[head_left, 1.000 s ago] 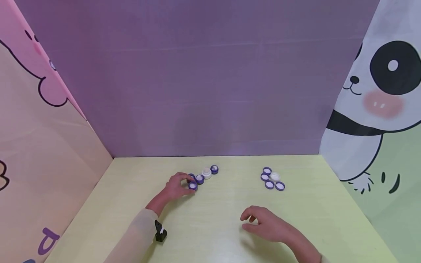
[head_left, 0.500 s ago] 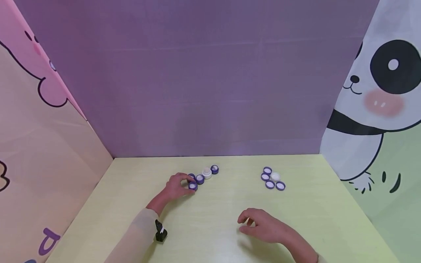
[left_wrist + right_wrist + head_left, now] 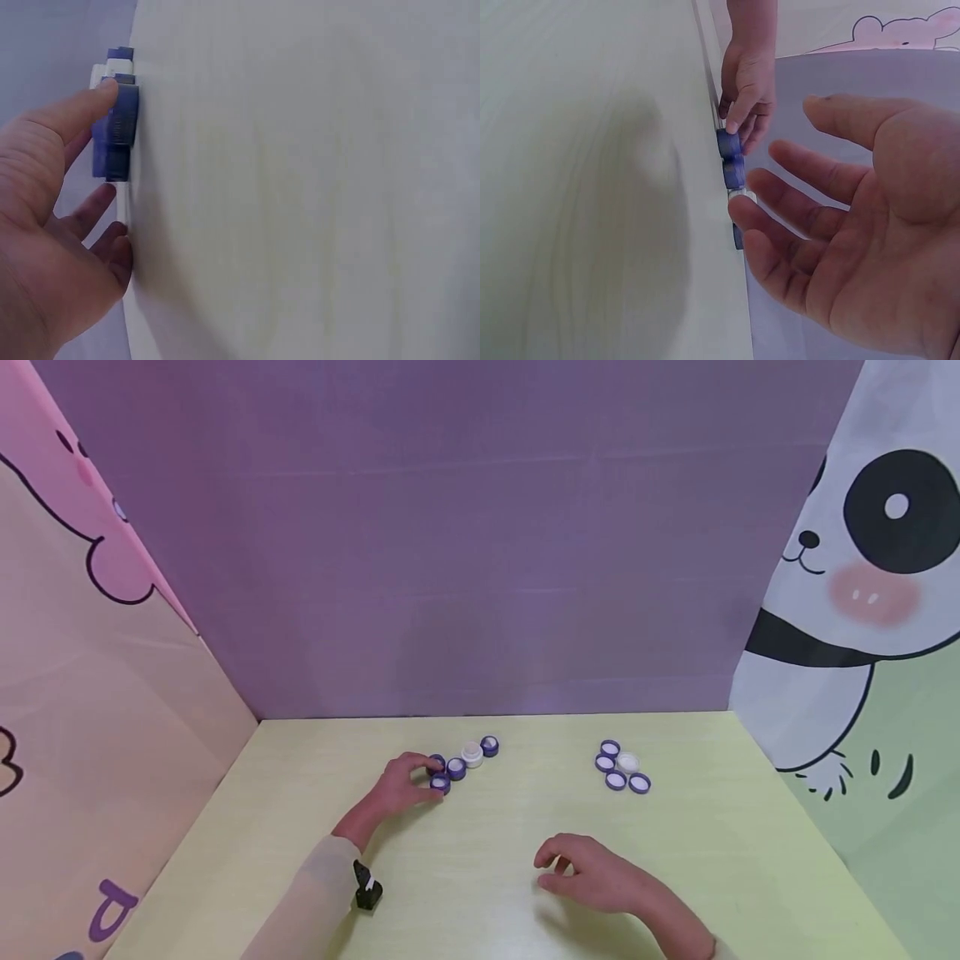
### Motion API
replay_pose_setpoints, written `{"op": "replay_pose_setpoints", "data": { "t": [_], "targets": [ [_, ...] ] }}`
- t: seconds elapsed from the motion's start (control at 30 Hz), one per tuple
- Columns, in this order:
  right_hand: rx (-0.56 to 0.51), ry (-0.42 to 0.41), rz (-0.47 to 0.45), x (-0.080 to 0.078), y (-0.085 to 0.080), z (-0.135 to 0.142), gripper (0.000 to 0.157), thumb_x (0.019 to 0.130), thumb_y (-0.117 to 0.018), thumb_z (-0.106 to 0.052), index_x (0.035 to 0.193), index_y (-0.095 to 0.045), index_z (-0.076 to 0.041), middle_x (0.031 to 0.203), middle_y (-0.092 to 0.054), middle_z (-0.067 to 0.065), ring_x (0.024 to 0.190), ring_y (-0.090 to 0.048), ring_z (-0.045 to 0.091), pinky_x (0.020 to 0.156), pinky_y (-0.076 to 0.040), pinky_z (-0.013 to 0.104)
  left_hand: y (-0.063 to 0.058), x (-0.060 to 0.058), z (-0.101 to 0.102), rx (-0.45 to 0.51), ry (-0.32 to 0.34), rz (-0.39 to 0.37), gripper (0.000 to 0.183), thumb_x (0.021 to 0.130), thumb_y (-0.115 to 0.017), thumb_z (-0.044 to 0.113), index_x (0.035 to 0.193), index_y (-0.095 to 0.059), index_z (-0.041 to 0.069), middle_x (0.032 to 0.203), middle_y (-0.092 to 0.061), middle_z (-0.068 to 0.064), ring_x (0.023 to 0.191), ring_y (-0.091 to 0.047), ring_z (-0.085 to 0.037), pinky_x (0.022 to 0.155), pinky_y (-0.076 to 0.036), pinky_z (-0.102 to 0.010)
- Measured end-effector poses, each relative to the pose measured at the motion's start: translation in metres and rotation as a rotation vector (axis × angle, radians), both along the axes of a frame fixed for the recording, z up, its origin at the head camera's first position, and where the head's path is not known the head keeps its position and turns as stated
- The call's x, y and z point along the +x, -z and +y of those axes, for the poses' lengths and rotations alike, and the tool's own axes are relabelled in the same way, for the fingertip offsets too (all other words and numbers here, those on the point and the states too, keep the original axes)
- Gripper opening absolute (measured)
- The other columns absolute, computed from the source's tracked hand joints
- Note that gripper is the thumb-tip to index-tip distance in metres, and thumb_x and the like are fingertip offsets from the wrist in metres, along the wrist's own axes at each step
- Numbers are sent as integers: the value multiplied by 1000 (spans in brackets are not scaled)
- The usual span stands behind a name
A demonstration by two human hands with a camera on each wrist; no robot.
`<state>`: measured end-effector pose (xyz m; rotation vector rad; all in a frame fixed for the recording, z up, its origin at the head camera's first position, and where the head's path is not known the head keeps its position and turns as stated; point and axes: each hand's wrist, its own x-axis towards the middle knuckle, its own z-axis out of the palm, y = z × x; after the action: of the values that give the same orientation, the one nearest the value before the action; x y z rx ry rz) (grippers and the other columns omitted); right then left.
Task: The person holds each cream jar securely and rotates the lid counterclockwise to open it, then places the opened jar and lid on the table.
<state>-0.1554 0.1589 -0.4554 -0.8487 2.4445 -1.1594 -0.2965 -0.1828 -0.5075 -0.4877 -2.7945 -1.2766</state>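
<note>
My left hand pinches a small blue-purple cosmetic jar between thumb and fingers, at the near end of a cluster on the table. Up against it are two more blue-purple jars, one to its right and one partly hidden by the fingers. A white jar and another blue-purple jar continue the row towards the back right. In the left wrist view the thumb lies on the blue jar's side. My right hand hovers over the table with loosely bent fingers, holding nothing.
Right of the jars lies a group of flat round lids, several with purple rims and one white. The pale wooden table meets a purple backdrop, with printed side panels, one showing a panda.
My right hand has drifted slightly left over the table. The left hand stays at the same jar, and the jars and lids keep their places.
</note>
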Motion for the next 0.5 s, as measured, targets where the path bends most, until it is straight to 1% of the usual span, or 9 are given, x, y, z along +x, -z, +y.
{"op": "replay_pose_setpoints", "data": {
  "t": [0.1,0.2,0.27,0.33,0.4,0.5],
  "targets": [
    [-9,8,13,-1,0,-1,24,96,-63,-31,109,-63,-11,106,-63,-1,94,-56,11,79,-48,32,-3,1,0,64,18,-35,40,74,-84,6,111,-70,3,119,-60,-16,118,-52,-37,101,-38,-51],
    [-19,29,33,-1,1,-1,21,96,-63,-30,108,-64,-12,107,-63,0,96,-57,17,78,-48,33,-7,3,1,78,-4,-68,36,80,-80,8,114,-67,3,123,-57,-17,121,-49,-38,103,-37,-51],
    [-19,47,52,-1,2,-2,19,96,-63,-29,107,-64,-14,106,-63,-2,97,-57,19,78,-48,32,-9,4,1,61,-25,-65,34,84,-77,10,116,-66,3,126,-55,-18,123,-47,-39,103,-35,-53],
    [-18,63,75,-1,2,-3,17,96,-63,-27,106,-64,-14,105,-63,-4,97,-57,20,77,-48,32,-11,8,1,33,-50,-45,33,86,-74,12,116,-66,3,128,-54,-19,125,-46,-40,104,-32,-56],
    [-12,76,108,-2,2,-5,14,95,-63,-25,105,-65,-15,103,-64,-6,96,-57,17,77,-48,32,-14,12,1,-19,-73,-14,33,86,-74,14,118,-66,5,129,-54,-18,125,-46,-39,103,-29,-59],
    [6,104,164,-3,-2,-6,10,94,-65,-22,102,-66,-15,100,-63,-10,93,-57,14,76,-48,31,-19,22,3,-122,-86,55,35,85,-75,19,117,-67,9,129,-55,-14,123,-48,-37,97,-30,-62]
  ]
}}
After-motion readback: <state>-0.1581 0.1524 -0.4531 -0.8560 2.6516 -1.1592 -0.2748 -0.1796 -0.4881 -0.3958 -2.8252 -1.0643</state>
